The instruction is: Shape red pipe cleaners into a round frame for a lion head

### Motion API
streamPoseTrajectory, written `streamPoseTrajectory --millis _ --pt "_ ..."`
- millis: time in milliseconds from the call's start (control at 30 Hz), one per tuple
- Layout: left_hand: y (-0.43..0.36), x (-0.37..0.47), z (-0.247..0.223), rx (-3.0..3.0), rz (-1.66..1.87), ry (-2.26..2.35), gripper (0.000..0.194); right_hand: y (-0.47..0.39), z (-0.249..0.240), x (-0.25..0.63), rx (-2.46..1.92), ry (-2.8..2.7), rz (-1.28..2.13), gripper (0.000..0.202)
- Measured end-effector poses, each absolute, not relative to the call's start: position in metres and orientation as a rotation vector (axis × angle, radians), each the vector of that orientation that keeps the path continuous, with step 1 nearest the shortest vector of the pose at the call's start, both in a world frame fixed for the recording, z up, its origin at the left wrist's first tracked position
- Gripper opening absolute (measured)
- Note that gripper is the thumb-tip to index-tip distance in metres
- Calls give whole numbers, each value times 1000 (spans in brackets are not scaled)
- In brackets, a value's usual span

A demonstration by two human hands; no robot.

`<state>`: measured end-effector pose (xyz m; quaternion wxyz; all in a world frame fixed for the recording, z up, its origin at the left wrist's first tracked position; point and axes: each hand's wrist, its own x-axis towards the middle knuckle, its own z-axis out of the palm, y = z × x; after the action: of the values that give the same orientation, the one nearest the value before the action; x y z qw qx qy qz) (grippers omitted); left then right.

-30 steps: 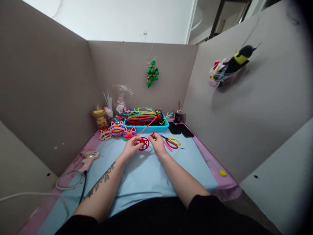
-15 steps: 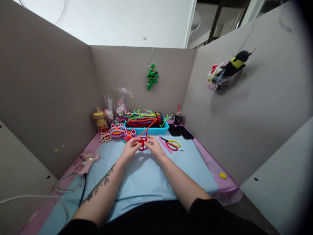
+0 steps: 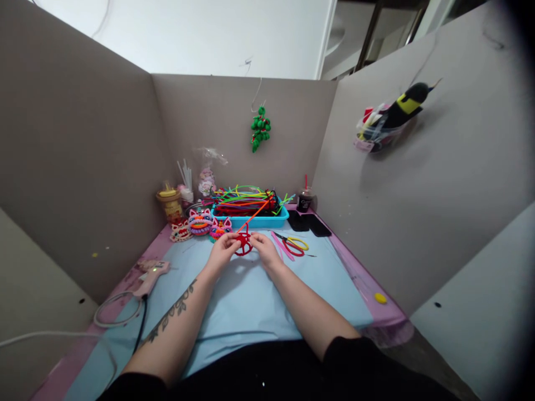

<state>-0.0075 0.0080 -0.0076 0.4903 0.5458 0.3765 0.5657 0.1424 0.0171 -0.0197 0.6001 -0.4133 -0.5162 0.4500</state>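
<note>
No readable text, labels or numbers.

Both forearms reach forward and slant inward, the left forearm [image 3: 189, 323] marked by a dark leafy tattoo [image 3: 170, 316], the right forearm [image 3: 310, 296] plain; the left hand [image 3: 224, 248] and right hand [image 3: 264, 249] sit close but apart, fingers bent, thumbs turned inward, each pinching

A green ornament [image 3: 261, 131] hangs by a wire [image 3: 257, 93] in front of the rear panel [image 3: 204, 114]. The right panel [image 3: 418, 211] carries a black-and-yellow object [image 3: 412, 103] (inclined up and to the right). A dark drink cup [image 3: 305, 202] with a red straw [image 3: 306, 181] stands behind two flat black slabs [image 3: 319, 225]. A yellow disc [image 3: 380, 298] lies on the pink cover [image 3: 395, 316].
</note>
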Motion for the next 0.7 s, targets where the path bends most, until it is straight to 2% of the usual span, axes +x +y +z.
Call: streamPoseTrajectory --millis 333,700 --pt "4 -7 -4 1358 1356 969 31 9 -9 148 -1066 -1375 690 14" --pt "4 -8 -4 1420 1324 924 30 20 -22 148 -1013 -1451 765 17"
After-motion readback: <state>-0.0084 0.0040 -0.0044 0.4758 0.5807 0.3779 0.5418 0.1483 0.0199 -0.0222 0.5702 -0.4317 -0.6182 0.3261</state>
